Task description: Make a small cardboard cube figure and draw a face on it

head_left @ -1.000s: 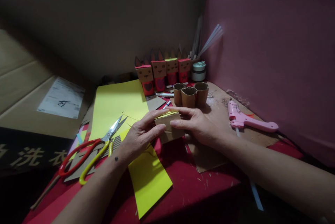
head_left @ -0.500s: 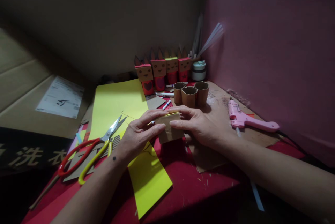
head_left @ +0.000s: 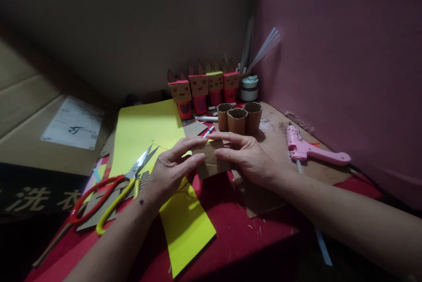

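Note:
Between both hands, above the red tabletop, is a small brown cardboard box [head_left: 212, 160] with a bit of yellow along its top edge. My left hand [head_left: 176, 161] is closed on its left side, thumb on the near face and fingers over the top. From the right, my right hand [head_left: 249, 157] grips it the same way. The far side of the box is hidden. Under my left hand lies a yellow paper strip [head_left: 189, 233]. Open scissors [head_left: 127, 176] with red and yellow handles rest left of my left wrist.
Three cardboard tubes [head_left: 237, 119] stand behind my hands. Beyond them is a row of several cardboard figures [head_left: 198, 86] and a lidded jar [head_left: 249, 88]. A pink glue gun [head_left: 313, 150] lies right. Yellow paper [head_left: 148, 124] is at left, beside a large carton [head_left: 29, 110].
The whole view has shifted slightly. Both hands keep their hold on the cardboard box, which is tilted a little differently; the fingertips on top have come closer together.

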`<action>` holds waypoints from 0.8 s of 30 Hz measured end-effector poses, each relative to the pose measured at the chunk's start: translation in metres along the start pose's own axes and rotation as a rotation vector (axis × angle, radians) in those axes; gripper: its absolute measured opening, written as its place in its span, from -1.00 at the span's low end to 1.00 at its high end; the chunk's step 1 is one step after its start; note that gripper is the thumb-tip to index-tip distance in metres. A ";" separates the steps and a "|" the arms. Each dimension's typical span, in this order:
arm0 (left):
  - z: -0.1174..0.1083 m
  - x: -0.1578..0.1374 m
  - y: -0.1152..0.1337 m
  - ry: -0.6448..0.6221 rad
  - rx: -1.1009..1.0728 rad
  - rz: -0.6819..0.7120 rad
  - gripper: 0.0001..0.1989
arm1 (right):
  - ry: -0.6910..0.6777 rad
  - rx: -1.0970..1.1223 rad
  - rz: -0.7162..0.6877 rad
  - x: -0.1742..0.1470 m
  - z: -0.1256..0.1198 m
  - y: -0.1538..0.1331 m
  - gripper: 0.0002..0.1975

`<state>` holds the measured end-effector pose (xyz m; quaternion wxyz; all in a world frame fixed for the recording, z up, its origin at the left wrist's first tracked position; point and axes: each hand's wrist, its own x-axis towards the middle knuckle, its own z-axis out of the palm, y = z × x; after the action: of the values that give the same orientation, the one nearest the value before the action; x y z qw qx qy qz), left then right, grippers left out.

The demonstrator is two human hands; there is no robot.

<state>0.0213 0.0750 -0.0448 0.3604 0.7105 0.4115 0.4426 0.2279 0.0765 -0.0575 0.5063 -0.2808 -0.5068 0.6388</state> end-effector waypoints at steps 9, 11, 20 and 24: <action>0.002 0.004 -0.003 0.067 -0.154 -0.131 -0.42 | 0.143 -0.212 -0.269 0.003 -0.009 -0.013 -0.72; 0.001 0.005 -0.003 0.061 -0.117 -0.156 -0.41 | 0.179 -0.209 -0.253 0.004 -0.015 -0.023 -0.72; 0.004 0.008 -0.013 -0.096 0.051 -0.187 -0.42 | 0.267 -0.317 -0.107 -0.013 -0.056 -0.033 -0.61; 0.004 0.011 -0.021 -0.098 0.074 -0.179 -0.42 | 0.216 -0.480 0.014 -0.021 -0.066 -0.024 -0.57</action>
<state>0.0226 0.0927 -0.0606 0.3918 0.7047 0.4710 0.3578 0.3006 0.0806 -0.0594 0.4720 -0.4630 -0.5847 0.4701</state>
